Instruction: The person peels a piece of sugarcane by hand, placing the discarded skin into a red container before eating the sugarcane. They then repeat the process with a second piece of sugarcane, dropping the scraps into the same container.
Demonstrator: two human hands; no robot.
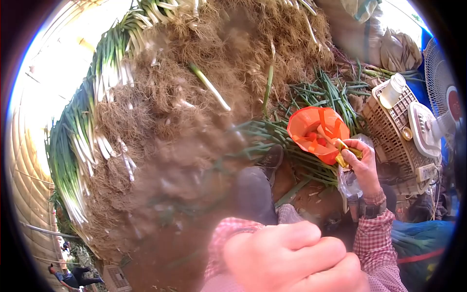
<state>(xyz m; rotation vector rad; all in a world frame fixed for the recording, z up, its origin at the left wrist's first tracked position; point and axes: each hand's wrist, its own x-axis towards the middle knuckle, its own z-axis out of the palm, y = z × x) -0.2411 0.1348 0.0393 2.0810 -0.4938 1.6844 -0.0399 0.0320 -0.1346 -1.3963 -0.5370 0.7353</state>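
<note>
My left hand (296, 258) is raised close to the camera at the bottom, its fingers curled closed; what they hold, if anything, is hidden. My right hand (361, 160), with a dark watch (373, 210) on the wrist, grips a yellow piece with dark edges (351, 152), perhaps a peel, by the rim of an orange bag (300, 122). The bag stands with its mouth gaping, and red items (318, 139) lie inside. A clear plastic bag (348, 182) hangs just below my right hand.
Leeks with green tops (104, 63) lie along the left side of a wide heap of brown roots (204, 44). Green leaves (311, 165) surround the orange bag. At right are a plastic crate (389, 119), a white cup (392, 91) and a fan (438, 87). Someone (73, 277) is far off, lower left.
</note>
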